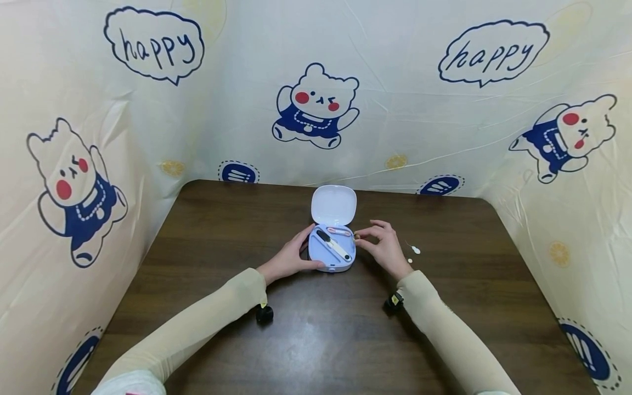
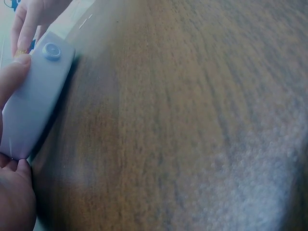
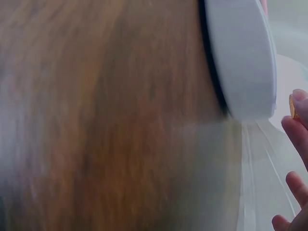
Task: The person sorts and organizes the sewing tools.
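Observation:
A small pale-blue case (image 1: 333, 269) stands on the table with its white lid (image 1: 333, 204) raised at the back. Inside lies a long white tool with a dark end (image 1: 338, 250), and behind it a slim pink-and-white piece (image 1: 339, 231). My left hand (image 1: 288, 260) grips the case from the left, thumb at the front rim. At the case's right edge, my right hand (image 1: 384, 247) pinches a small gold-coloured piece (image 3: 292, 107) between thumb and finger; its kind cannot be made out.
On the brown table (image 1: 316, 340), right of my right hand, lie a white needle threader (image 1: 416, 249) with a thin wire and a small white round piece (image 1: 410, 260). A printed cloth (image 1: 237, 109) rises behind the table and at both sides.

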Tool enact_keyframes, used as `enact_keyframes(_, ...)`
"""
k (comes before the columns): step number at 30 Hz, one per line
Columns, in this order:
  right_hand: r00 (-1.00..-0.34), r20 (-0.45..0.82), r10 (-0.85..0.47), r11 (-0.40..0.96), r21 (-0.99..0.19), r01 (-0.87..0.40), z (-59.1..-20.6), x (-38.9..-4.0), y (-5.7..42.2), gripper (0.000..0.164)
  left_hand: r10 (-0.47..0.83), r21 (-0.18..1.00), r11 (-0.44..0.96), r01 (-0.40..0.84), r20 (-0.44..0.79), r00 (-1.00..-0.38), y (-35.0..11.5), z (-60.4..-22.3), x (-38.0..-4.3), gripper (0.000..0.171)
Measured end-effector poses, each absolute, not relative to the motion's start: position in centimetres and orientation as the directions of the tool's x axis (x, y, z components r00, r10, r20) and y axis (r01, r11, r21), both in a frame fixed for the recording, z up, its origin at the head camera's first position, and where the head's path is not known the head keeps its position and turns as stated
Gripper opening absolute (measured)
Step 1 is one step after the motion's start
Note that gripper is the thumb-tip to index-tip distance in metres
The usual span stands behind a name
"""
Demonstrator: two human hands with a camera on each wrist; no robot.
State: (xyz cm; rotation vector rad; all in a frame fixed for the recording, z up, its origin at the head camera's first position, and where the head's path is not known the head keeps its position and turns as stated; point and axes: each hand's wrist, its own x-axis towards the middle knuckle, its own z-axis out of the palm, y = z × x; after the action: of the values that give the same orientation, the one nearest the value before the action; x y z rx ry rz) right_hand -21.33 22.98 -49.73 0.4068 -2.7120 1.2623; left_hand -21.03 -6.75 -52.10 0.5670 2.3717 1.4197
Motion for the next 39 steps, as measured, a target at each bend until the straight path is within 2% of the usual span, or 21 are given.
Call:
enact_keyframes(18,-0.942,0.225,-0.248,0.629,-0.703,-0.333,-50.2,-21.7,21.5,0.021,0.492,0.894,0.416,0.168,-0.066,-0.868,-6.8,-52.1,-21.1,0.109)
enact_keyframes(39,-0.951,0.108,-0.290,0.687,-0.668,-0.286,-49.9,-22.0,21.3,0.025,0.493,0.888,0.429,0.166,-0.076,-0.867,-6.8,-52.0,-20.9,0.108)
